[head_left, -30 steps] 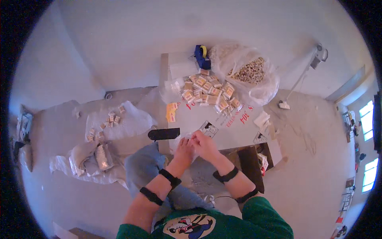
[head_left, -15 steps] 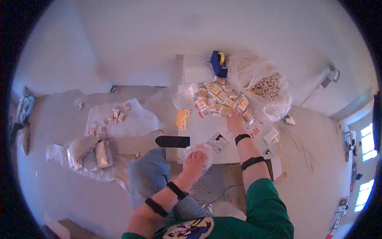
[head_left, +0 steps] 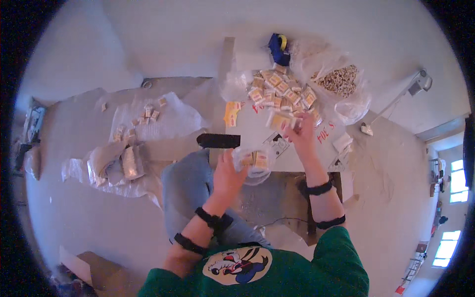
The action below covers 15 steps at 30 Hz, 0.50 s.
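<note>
My left hand [head_left: 227, 177] grips the side of a clear plastic bag [head_left: 258, 174] at the front edge of the white work surface. A few small yellow-and-tan packets [head_left: 260, 159] lie inside the bag. Held between the fingers and thumb of my right hand [head_left: 304, 137] is a small clear packet [head_left: 281, 121] with a yellowish label, raised just above and right of the bag. Beyond it spreads a pile of similar packets [head_left: 282, 90]. Left of the pile rests a flat yellow card piece [head_left: 231, 115].
A blue tape dispenser [head_left: 278, 50] stands behind the pile. To its right is a big clear bag of small brown-and-white pieces [head_left: 339, 81]. A black flat strip [head_left: 218, 141] juts over the left edge. Farther left, bubble wrap [head_left: 175, 116] bears loose packets.
My right hand has drawn back from the pile with a packet. My left hand has shifted to the bag's left side, so the packets inside show. The view has tilted.
</note>
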Motion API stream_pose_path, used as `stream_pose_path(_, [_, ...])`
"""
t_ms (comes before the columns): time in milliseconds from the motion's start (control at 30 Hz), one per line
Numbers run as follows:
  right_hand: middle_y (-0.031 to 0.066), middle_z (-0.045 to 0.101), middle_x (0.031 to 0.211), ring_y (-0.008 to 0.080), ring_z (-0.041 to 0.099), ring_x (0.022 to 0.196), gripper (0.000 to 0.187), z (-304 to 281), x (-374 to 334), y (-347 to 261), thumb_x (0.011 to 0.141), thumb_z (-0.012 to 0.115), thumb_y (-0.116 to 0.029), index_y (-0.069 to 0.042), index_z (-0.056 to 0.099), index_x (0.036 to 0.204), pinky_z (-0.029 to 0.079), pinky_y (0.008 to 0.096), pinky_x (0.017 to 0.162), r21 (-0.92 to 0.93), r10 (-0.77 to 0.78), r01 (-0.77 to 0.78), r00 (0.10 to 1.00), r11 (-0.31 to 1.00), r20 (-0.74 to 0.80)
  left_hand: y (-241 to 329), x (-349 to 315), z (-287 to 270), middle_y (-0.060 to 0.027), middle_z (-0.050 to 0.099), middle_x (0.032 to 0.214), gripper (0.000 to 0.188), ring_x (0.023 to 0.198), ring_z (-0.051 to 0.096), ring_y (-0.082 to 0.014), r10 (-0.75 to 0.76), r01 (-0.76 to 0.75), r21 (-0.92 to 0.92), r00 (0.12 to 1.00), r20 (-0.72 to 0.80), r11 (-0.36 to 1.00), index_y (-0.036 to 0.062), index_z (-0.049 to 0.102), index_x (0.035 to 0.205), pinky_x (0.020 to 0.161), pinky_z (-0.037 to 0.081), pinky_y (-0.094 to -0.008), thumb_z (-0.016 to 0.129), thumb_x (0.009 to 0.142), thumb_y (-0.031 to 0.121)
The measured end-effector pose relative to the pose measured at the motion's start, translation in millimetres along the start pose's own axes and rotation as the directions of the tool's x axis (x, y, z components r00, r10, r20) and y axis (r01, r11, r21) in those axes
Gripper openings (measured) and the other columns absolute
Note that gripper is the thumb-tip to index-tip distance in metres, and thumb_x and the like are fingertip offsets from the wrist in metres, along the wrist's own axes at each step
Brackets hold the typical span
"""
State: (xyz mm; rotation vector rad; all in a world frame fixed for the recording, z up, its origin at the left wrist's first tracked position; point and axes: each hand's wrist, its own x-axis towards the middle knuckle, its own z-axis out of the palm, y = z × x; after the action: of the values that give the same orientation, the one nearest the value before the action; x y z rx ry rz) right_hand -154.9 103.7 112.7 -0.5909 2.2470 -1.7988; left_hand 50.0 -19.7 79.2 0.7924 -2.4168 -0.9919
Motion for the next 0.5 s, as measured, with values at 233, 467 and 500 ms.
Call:
stream_pose_path(233, [0.0166, 0.058, 0.083, 0.0332, 0.060, 0.074, 0.031, 26.5, -65.9, -41.9, 0.078, 0.064, -0.016, -0.002, 0.046, 0.099, 0.048, 0.0414, 0.063, -0.490, -0.058, 0.368, 0.840, 0.790, 0.539, -25.6, 4.6, 19.5, -0.0203, 0.058, 0.078, 0.019, 0.072, 0.059, -0.0369, -0.070, 0.078, -0.161, 0.996, 0.053, 0.984, 0.0005, 0.050, 0.098, 0.064, 0.047, -0.0422, 0.057, 0.082, 0.010])
stream_pose_path(467, [0.0184, 0.055, 0.089, 0.0386, 0.058, 0.081, 0.025, 64.5, -79.4, -6.1, 0.076, 0.062, -0.018, -0.002, 0.050, 0.090, 0.047, 0.0458, 0.069, -0.617, -0.051, 0.420, 0.850, 0.666, 0.524, -10.3, 9.5, 23.6, -0.0206, 0.059, 0.076, 0.014, 0.071, 0.059, -0.0375, -0.047, 0.025, -0.280, 0.996, -0.073, 0.960, 0.0023, 0.049, 0.097, 0.060, 0.046, -0.0431, 0.053, 0.086, 0.010])
stream_pose_path(500, [0.0184, 0.055, 0.089, 0.0386, 0.058, 0.081, 0.025, 66.4, -79.7, -3.5, 0.076, 0.062, -0.018, -0.002, 0.050, 0.090, 0.047, 0.0458, 0.069, -0.616, -0.056, 0.422, 0.851, 0.666, 0.523, -12.6, 13.8, 21.6, -0.0203, 0.059, 0.076, 0.018, 0.071, 0.060, -0.0369, -0.123, 0.121, -0.314, 0.992, 0.011, 0.942, 0.0027, 0.049, 0.098, 0.060, 0.046, -0.0426, 0.057, 0.084, 0.011])
